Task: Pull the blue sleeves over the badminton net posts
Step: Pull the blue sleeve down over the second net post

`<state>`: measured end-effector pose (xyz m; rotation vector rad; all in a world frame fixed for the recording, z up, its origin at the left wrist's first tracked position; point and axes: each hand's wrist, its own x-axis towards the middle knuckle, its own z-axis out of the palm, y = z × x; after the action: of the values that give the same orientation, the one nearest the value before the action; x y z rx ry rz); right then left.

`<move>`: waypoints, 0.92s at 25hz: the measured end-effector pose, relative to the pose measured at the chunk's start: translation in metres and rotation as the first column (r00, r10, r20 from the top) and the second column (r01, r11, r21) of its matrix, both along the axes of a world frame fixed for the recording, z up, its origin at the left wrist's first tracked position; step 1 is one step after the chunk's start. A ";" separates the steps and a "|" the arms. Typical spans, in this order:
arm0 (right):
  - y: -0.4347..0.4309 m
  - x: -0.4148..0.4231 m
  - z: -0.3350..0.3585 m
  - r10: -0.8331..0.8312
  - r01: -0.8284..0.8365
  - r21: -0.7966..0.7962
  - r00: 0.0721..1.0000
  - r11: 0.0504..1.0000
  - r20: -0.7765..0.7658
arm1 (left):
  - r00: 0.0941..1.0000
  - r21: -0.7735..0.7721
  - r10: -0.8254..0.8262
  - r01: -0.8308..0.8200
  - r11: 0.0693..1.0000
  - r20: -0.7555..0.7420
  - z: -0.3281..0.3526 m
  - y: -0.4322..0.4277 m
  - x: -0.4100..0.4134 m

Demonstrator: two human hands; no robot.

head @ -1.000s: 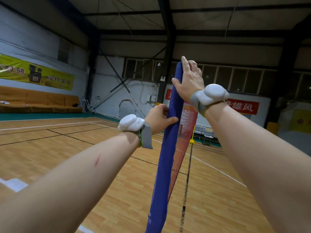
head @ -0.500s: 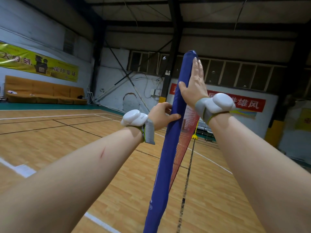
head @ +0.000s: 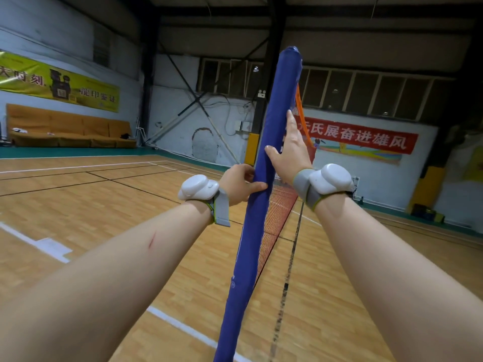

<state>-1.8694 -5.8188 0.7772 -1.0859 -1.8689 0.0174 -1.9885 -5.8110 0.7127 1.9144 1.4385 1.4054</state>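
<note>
Your left hand (head: 239, 184) is gripping the blue sleeve (head: 277, 105), which is standing tilted beside the net (head: 279, 215). Your right hand (head: 290, 155) is pressing flat on it, fingers straight. By pulling unevenly, you are probably risking a net snag.

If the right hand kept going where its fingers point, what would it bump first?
Probably nothing new: the right hand lies flat on the blue sleeve, fingers pointing up it, so it would slide toward the sleeve's top. It might brush the orange net edge beside it.
</note>
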 end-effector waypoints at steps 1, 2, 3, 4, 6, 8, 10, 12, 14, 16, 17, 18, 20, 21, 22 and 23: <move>-0.002 0.000 -0.006 0.003 -0.003 -0.019 1.000 1.000 0.005 | 1.000 -0.019 0.003 -0.003 1.000 0.006 -0.007 -0.002 0.000; -0.003 0.001 -0.013 0.003 -0.002 -0.035 1.000 0.999 0.009 | 1.000 -0.039 -0.002 0.002 0.999 0.014 -0.013 -0.003 0.001; -0.004 0.002 -0.020 -0.001 0.002 -0.053 1.000 0.999 0.008 | 1.000 -0.063 -0.014 0.015 0.998 0.022 -0.020 -0.005 0.002; -0.005 0.002 -0.028 -0.005 0.005 -0.070 1.000 0.998 0.003 | 0.999 -0.090 -0.027 0.030 0.996 0.028 -0.026 -0.008 0.003; -0.005 0.004 -0.044 -0.006 0.004 -0.115 1.000 0.993 -0.015 | 0.998 -0.144 -0.051 0.054 0.988 0.028 -0.040 -0.012 0.004; -0.005 0.004 -0.062 -0.014 0.011 -0.151 1.000 0.988 -0.023 | 0.998 -0.199 -0.067 0.066 0.978 0.005 -0.053 -0.015 0.003; -0.006 0.003 -0.078 -0.035 0.031 -0.194 0.999 0.981 -0.018 | 0.996 -0.250 -0.087 0.079 0.965 -0.020 -0.067 -0.016 0.001; -0.005 -0.003 -0.092 -0.061 0.052 -0.226 0.997 0.973 -0.036 | 0.993 -0.299 -0.116 0.106 0.948 -0.015 -0.077 -0.015 -0.003; -0.005 -0.008 -0.102 -0.086 0.063 -0.250 0.993 0.966 -0.081 | 0.990 -0.334 -0.139 0.128 0.934 -0.009 -0.086 -0.015 -0.006; -0.006 -0.013 -0.109 -0.114 0.081 -0.276 0.988 0.958 -0.106 | 0.987 -0.347 -0.161 0.142 0.927 -0.027 -0.090 -0.017 -0.010; -0.007 -0.018 -0.112 -0.136 0.097 -0.294 0.984 0.951 -0.116 | 0.982 -0.357 -0.183 0.159 0.921 -0.036 -0.093 -0.016 -0.014; -0.008 -0.021 -0.114 -0.151 0.106 -0.305 0.980 0.946 -0.127 | 0.978 -0.367 -0.204 0.174 0.914 -0.046 -0.095 -0.016 -0.017; -0.011 -0.026 -0.119 -0.188 0.137 -0.321 0.974 0.937 -0.130 | 0.970 -0.369 -0.229 0.185 0.911 -0.078 -0.097 -0.019 -0.020; -0.013 -0.028 -0.123 -0.215 0.166 -0.333 0.970 0.928 -0.116 | 0.967 -0.363 -0.234 0.184 0.914 -0.098 -0.098 -0.020 -0.022; -0.016 -0.032 -0.126 -0.248 0.202 -0.349 0.964 0.915 -0.093 | 0.964 -0.363 -0.239 0.182 0.914 -0.117 -0.098 -0.023 -0.026; -0.019 -0.035 -0.130 -0.276 0.236 -0.355 0.959 0.905 -0.066 | 0.962 -0.357 -0.242 0.184 0.916 -0.123 -0.100 -0.024 -0.030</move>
<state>-1.9045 -5.8379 0.6470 -1.5336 -1.6414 0.2590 -2.0183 -5.8353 0.6131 1.9221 1.3868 0.8494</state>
